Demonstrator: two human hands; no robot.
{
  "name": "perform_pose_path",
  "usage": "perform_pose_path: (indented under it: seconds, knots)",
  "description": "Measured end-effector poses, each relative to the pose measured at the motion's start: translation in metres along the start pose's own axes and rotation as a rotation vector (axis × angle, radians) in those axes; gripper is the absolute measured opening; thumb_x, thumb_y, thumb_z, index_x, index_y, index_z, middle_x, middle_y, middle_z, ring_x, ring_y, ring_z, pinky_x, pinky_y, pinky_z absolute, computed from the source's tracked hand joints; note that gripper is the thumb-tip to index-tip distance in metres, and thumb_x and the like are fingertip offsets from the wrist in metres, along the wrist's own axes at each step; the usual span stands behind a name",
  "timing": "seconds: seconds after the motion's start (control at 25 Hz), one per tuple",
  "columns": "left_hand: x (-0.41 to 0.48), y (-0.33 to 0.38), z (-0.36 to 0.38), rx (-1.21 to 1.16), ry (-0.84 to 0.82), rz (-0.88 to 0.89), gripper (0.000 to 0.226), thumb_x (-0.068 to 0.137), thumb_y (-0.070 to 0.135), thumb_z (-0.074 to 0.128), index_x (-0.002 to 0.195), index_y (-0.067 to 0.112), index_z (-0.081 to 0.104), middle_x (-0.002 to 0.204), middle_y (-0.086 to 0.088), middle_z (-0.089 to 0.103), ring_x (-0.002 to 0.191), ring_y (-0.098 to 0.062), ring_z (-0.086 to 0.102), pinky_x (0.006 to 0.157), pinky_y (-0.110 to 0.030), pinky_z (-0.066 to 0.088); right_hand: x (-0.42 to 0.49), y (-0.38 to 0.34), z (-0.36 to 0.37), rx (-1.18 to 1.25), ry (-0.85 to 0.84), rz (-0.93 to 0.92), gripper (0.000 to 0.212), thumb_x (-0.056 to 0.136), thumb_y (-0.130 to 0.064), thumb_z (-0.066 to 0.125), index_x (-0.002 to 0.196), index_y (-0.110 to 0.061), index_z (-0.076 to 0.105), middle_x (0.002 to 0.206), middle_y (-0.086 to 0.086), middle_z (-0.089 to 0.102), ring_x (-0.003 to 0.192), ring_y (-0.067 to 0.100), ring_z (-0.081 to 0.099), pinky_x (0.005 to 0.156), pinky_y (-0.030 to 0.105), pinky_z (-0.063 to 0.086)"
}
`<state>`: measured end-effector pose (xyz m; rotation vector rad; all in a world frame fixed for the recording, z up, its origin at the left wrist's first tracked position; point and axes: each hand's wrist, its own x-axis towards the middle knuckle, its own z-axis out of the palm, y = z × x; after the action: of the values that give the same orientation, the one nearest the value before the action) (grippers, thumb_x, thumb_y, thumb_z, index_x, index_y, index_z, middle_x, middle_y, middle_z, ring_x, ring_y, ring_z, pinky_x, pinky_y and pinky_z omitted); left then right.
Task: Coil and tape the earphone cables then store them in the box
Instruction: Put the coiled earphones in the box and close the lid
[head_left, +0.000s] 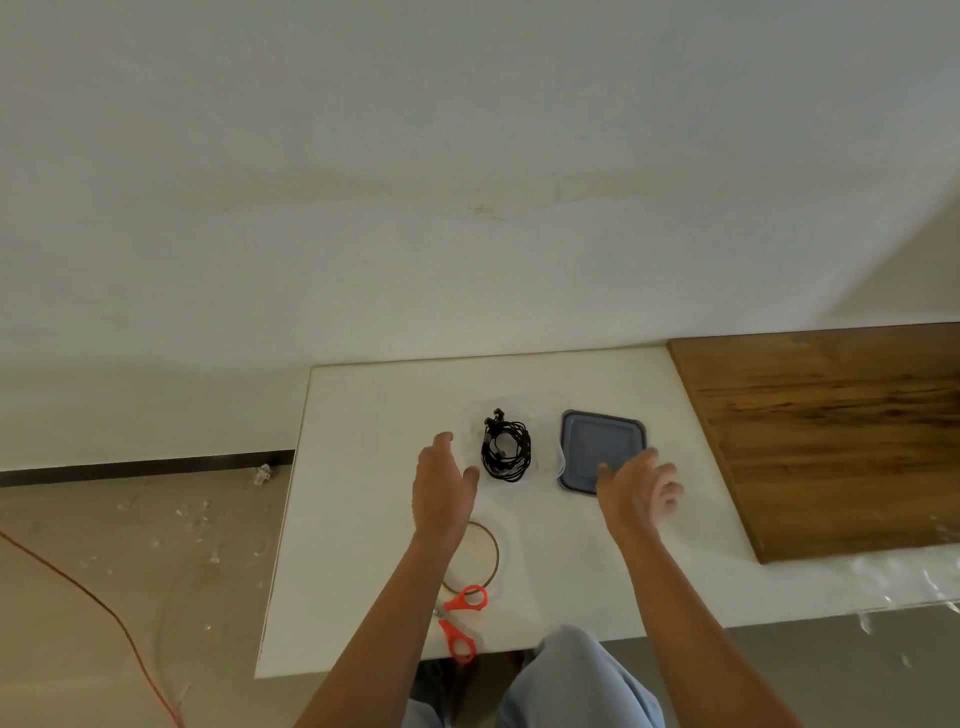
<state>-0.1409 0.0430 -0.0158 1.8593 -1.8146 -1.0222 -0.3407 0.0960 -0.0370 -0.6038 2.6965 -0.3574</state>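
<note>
Pale-blue trouser knee (571, 675) pokes out under the white table's (363, 545) near edge. Both hands are spread open and hold nothing. The left hand (444, 488) is at 9 o'clock of the coiled black earphone cables (506, 449), which seem to lie inside a faint clear box (545, 441). The right hand (636, 488) is over the 5 o'clock corner of the blue lid (597, 441). A tape roll (497, 553) and orange scissors (462, 618) lie at 6 o'clock of the left hand.
</note>
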Motion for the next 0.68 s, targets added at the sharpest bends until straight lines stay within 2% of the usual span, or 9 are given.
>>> perform_pose_path:
  seconds: [0.08, 0.16, 0.28, 0.36, 0.44, 0.52, 0.6, 0.68]
  knots:
    - [0.002, -0.004, 0.004, -0.093, -0.055, -0.074, 0.054, 0.090, 0.014, 0.060, 0.140, 0.011, 0.039, 0.128, -0.016, 0.054, 0.118, -0.029, 0.053, 0.095, -0.038, 0.047, -0.002, 0.005, 0.006, -0.003, -0.051, 0.013, 0.072, 0.084, -0.035, 0.068, 0.136, -0.002, 0.030, 0.130, 0.022, 0.043, 0.117, 0.041, 0.042, 0.097, 0.047, 0.039]
    - [0.006, -0.006, 0.007, -0.166, -0.067, -0.109, 0.051, 0.089, 0.012, 0.060, 0.137, 0.008, 0.044, 0.121, -0.016, 0.059, 0.104, -0.030, 0.062, 0.089, -0.044, 0.053, -0.002, 0.005, 0.011, 0.011, -0.018, -0.022, 0.077, 0.081, -0.033, 0.073, 0.136, -0.001, 0.029, 0.128, 0.022, 0.044, 0.116, 0.039, 0.043, 0.096, 0.046, 0.041]
    - [0.009, -0.006, 0.007, -0.185, -0.050, -0.100, 0.043, 0.089, 0.007, 0.059, 0.130, 0.000, 0.051, 0.107, -0.015, 0.066, 0.092, -0.029, 0.066, 0.082, -0.045, 0.056, 0.003, 0.001, 0.005, 0.167, -0.033, 0.092, 0.072, 0.072, -0.025, 0.082, 0.124, 0.000, 0.038, 0.122, 0.023, 0.047, 0.113, 0.039, 0.045, 0.092, 0.046, 0.041]
    - [0.011, -0.008, 0.006, -0.228, -0.036, -0.103, 0.040, 0.089, 0.005, 0.060, 0.127, -0.001, 0.054, 0.102, -0.015, 0.067, 0.087, -0.027, 0.066, 0.081, -0.045, 0.057, 0.008, 0.001, -0.006, 0.311, -0.038, 0.111, 0.057, 0.069, -0.022, 0.084, 0.109, 0.001, 0.051, 0.112, 0.023, 0.054, 0.105, 0.038, 0.052, 0.080, 0.041, 0.045]
    - [0.012, -0.008, 0.004, -0.293, -0.047, -0.124, 0.039, 0.088, 0.003, 0.060, 0.127, 0.000, 0.054, 0.098, -0.013, 0.066, 0.077, -0.024, 0.065, 0.079, -0.044, 0.058, 0.005, -0.004, -0.018, 0.467, 0.027, -0.085, 0.029, 0.078, -0.013, 0.074, 0.097, 0.002, 0.057, 0.097, 0.020, 0.060, 0.090, 0.036, 0.059, 0.065, 0.032, 0.043]
    - [0.011, -0.004, 0.003, -0.352, -0.060, -0.148, 0.038, 0.088, 0.000, 0.059, 0.126, 0.001, 0.055, 0.092, -0.011, 0.063, 0.068, -0.019, 0.063, 0.071, -0.036, 0.060, -0.008, -0.021, -0.027, 0.500, 0.161, -0.356, 0.015, 0.086, -0.007, 0.060, 0.098, 0.002, 0.062, 0.091, 0.018, 0.059, 0.077, 0.030, 0.058, 0.059, 0.033, 0.045]
    - [0.009, -0.001, 0.003, -0.380, -0.075, -0.154, 0.038, 0.087, 0.000, 0.060, 0.124, 0.002, 0.056, 0.089, -0.009, 0.062, 0.066, -0.014, 0.062, 0.064, -0.025, 0.058, -0.027, -0.045, -0.023, 0.391, 0.277, -0.632, 0.021, 0.088, -0.006, 0.057, 0.106, 0.003, 0.064, 0.089, 0.019, 0.058, 0.074, 0.031, 0.056, 0.059, 0.040, 0.052]
    - [0.008, 0.000, 0.004, -0.387, -0.094, -0.153, 0.038, 0.087, 0.001, 0.062, 0.124, 0.003, 0.056, 0.089, -0.010, 0.065, 0.067, -0.013, 0.064, 0.063, -0.021, 0.057, -0.047, -0.061, -0.004, 0.135, 0.235, -0.829, 0.032, 0.086, -0.009, 0.064, 0.115, 0.003, 0.060, 0.094, 0.022, 0.058, 0.082, 0.033, 0.058, 0.061, 0.043, 0.057]
